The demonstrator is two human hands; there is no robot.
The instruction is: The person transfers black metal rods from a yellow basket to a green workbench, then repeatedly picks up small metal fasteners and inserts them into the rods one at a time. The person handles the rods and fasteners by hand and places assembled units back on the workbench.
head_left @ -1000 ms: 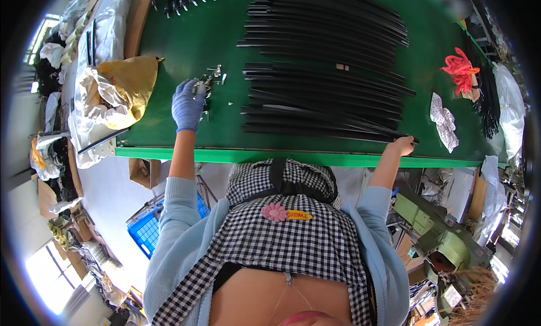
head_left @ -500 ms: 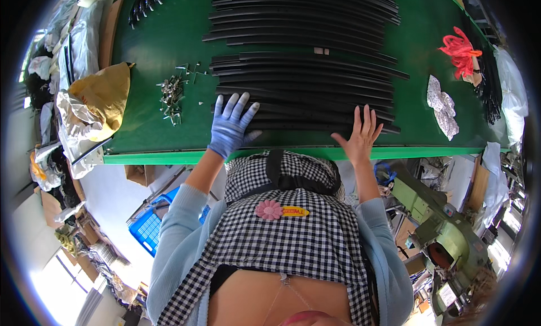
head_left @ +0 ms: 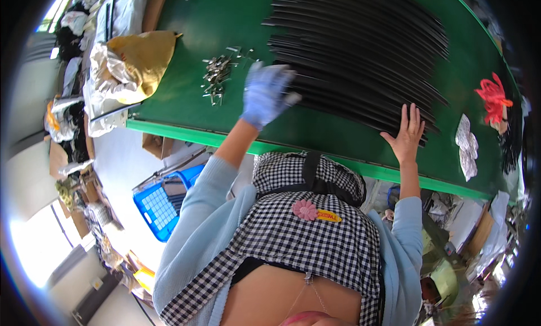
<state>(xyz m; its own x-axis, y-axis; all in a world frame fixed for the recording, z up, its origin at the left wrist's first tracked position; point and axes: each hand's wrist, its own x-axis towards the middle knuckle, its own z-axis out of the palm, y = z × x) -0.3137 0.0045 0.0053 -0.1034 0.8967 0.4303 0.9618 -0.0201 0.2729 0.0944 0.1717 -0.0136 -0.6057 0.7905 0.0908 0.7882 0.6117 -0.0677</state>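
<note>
Reaching up over the green tabletop (head_left: pixel 225 21), both hands sit at the near edge of a broad stack of long black strips (head_left: pixel 360 50) that fills the upper middle and upper right of the frame. The left hand (head_left: pixel 266 94), in a pale blue glove, is blurred; its fingers look spread and loose at the lower left corner of the strips, and whether it grips anything cannot be told. The right hand (head_left: pixel 407 135) is bare, fingers fanned wide and flat, pressed on the lower right edge of the strips; it holds nothing.

Just left of the gloved hand, a scatter of small metal clips (head_left: pixel 218 75) lies on the tabletop, apart from the strips. Further left, at the tabletop's end, a tan bag (head_left: pixel 143 61) rests among crumpled plastic wrap (head_left: pixel 104 81). At the far right of the frame a red bundle (head_left: pixel 493 96) lies on the tabletop, with a white crumpled cloth (head_left: pixel 466 145) below it near the tabletop's front edge. Below the tabletop, lower left, a blue crate (head_left: pixel 163 202) stands on the floor. The person wears a light blue top and a checked apron (head_left: pixel 304 241) in the lower middle.
</note>
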